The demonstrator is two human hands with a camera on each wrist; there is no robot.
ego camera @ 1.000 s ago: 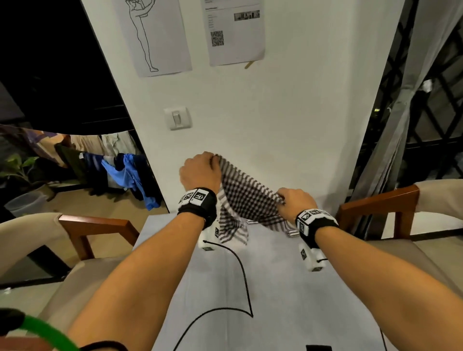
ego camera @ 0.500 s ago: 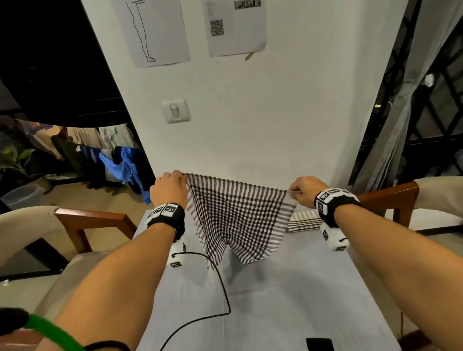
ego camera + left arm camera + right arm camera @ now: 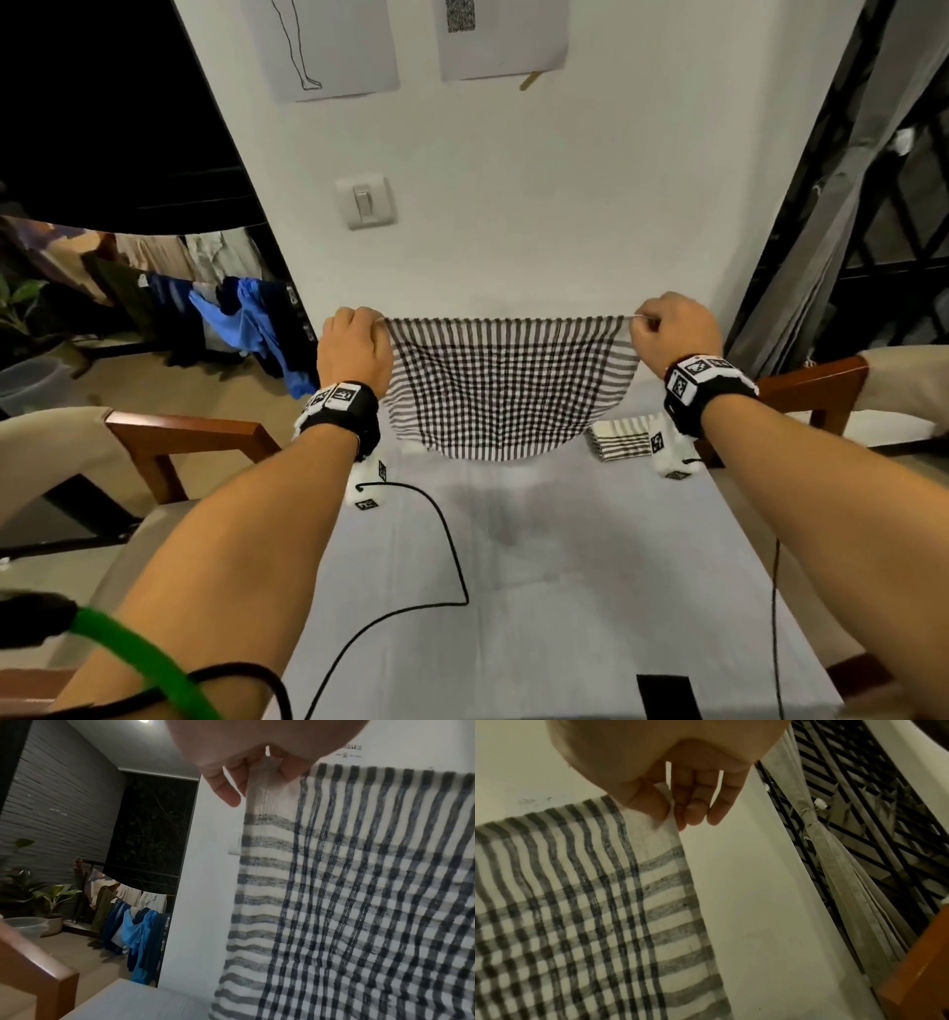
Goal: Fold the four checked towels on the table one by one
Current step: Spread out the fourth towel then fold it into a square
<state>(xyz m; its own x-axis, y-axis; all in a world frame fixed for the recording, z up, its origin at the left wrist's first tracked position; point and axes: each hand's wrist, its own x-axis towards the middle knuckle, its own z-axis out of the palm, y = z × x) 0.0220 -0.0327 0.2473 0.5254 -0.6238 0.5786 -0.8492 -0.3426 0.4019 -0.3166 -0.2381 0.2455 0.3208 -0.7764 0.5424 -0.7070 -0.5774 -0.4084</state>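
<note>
Grey cloth covers the table (image 3: 565, 591), which runs from the person up to a white wall (image 3: 513, 205). Wooden chairs stand on both sides, one on the left (image 3: 185, 437) and one on the right (image 3: 811, 385). Two sheets of paper (image 3: 328, 46) hang high on the wall, and a light switch (image 3: 365, 201) sits lower down. Off to the left, clothes (image 3: 246, 329) hang on a line, and some of them are blue.

A checked towel (image 3: 506, 390) hangs in the air above the far end of the table. It is black and white. Its top edge is pulled straight between the two hands, and the rest hangs down. The bottom edge looks very near the table, but I cannot tell if it touches.

The left hand (image 3: 354, 349) pinches the top left corner between the thumb and fingers (image 3: 226, 787). The right hand (image 3: 675, 334) pinches the top right corner the same way, with its fingers (image 3: 693, 809) curled on the cloth. Each wrist wears a black band with white marks.

A folded towel (image 3: 619, 439) lies on the table near the right wrist. A black wire (image 3: 452, 539) snakes across the table from the left wrist.
</note>
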